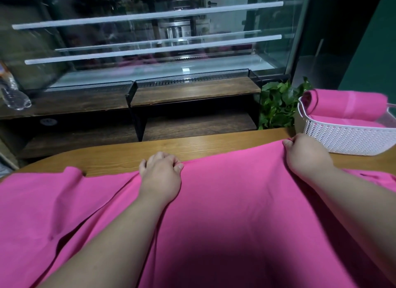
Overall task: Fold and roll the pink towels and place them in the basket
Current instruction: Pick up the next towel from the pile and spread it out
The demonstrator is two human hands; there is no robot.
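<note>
1. On the bench (214, 142), from the middle of the view down to 6 o'clock, the pink towel (225, 202) lies spread out. It covers most of the near side and drapes toward the camera.
2. The left hand (160, 174) is just off centre toward 7 o'clock, on the towel's far edge, with its fingers curled and pinching the hem. The right hand (306, 155) is out at 3 o'clock, pinching the same edge at what looks like the far right corner, with fabric bunched under its fingertips.
3. The basket (342, 140) is further out at 3 o'clock, just beside the right hand. There are rolled towels (347, 105) in it already, so I'd guess this one is at the fold stage and the rolling and dropping in haven't happened yet.
4. To do the fold well, I'd pull the two pinches apart a bit so the far edge goes taut and straight. Then carry it over to meet the near edge evenly, and match the corners before letting go or the roll comes out cone-shaped.
5. Watch the loose pink folds (53, 202) at 8 o'clock. I can't tell if they're the same towel or another one underneath, but I'd smooth those ripples first because trapped creases make a lumpy roll.
6. Roll it firm, since room in the basket looks tight.
</note>
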